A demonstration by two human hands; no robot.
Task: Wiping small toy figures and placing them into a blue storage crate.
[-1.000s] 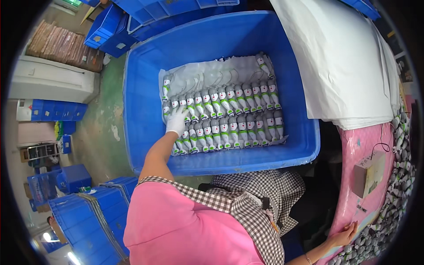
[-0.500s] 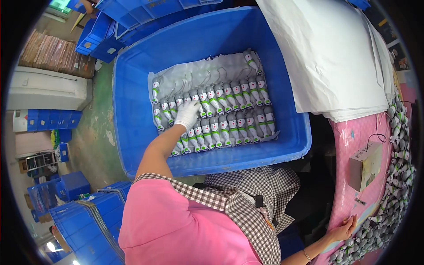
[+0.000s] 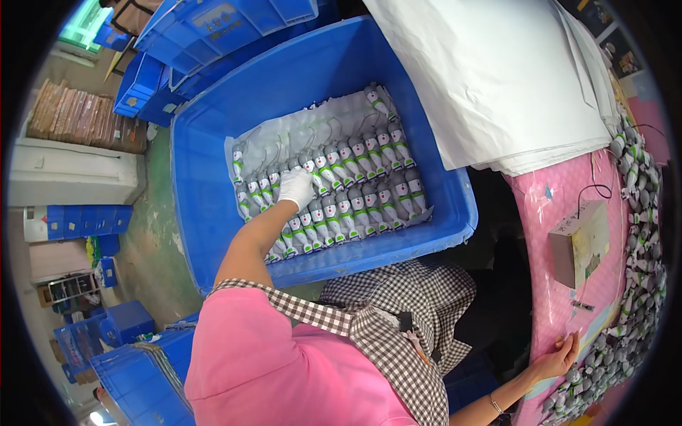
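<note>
Head view: I see the gloved left hand (image 3: 296,189) over grey-white toys (image 3: 344,206), rows extending right of it; can't tell if it's gripping any. Right hand (image 3: 558,361) at pink sheet (image 3: 543,305), grip unclear.

A pink top (image 3: 245,348), checked apron (image 3: 387,353), white glove (image 3: 295,189) and bracelet (image 3: 495,404) are worn.

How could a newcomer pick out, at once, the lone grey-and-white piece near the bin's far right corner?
Start at the big blue bin, lined with a pale sheet. Past two packed rows of pieces, look to the sheet's far right corner. The lone piece there has bare sheet on its left, unlike the packed ones.
</note>
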